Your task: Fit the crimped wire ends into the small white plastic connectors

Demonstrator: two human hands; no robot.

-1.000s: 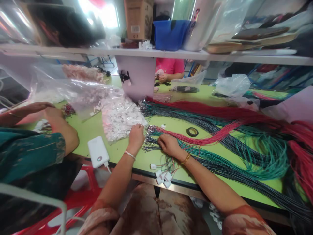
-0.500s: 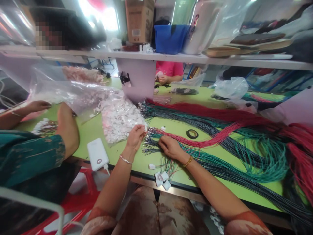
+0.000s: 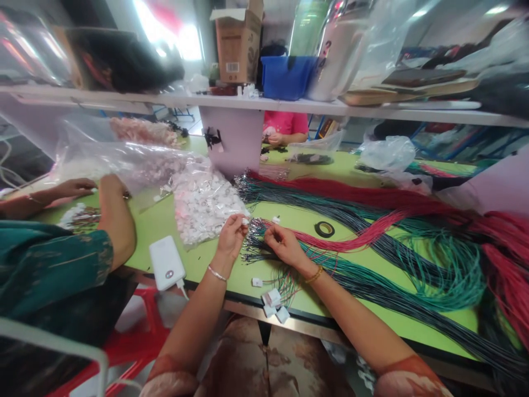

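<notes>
Between its thumb and fingertips my left hand (image 3: 232,236) pinches a small white connector (image 3: 245,221), beside a clear bag of white connectors (image 3: 202,207). My right hand (image 3: 285,243) is curled over the wire bundles, its fingers pressed together at the red wires (image 3: 330,242); what it holds, if anything, is too small to tell. Metal wire ends (image 3: 253,241) lie between the two hands. Green and black wires (image 3: 351,281) run under my right wrist. Several white connectors with wires (image 3: 274,298) lie at the table's front edge.
A white power bank (image 3: 166,263) with a cable lies left of my left arm. Black tape (image 3: 324,229) sits among the wires. A person's arm (image 3: 115,220) is at the left. Above runs a shelf (image 3: 173,100) with a blue bin (image 3: 285,77) and a box (image 3: 236,49).
My right hand has moved slightly up and left, from the dark wires toward the red ones. A white connector now shows at my left fingertips. The camera view has shifted a little.
</notes>
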